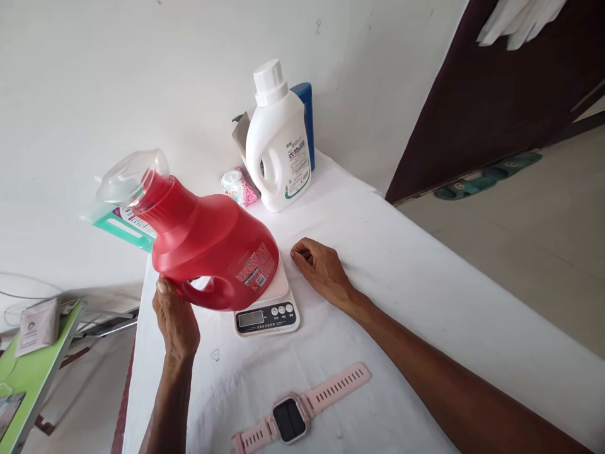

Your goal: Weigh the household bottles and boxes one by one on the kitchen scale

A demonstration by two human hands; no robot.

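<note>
My left hand (177, 321) is closed on a red detergent bottle (217, 233), gripping it by the shoulder near the top of its handle. The bottle leans far to the left, a clear plastic cap (135, 176) on its neck. Its base is over the white kitchen scale (268, 315); whether they touch I cannot tell. My right hand (324, 268) rests on the white tablecloth just right of the scale, fingers curled in, with nothing visible in them. Nearer to me lies a pink smartwatch (290, 418) with its strap stretched out.
Against the wall stand a white detergent bottle (278, 145), a blue container (307, 120) and a small pink-and-white packet (240, 187). A green bottle (123, 230) is partly hidden behind the red one. Down left is a green table (42, 366); green slippers (486, 180) lie on the floor.
</note>
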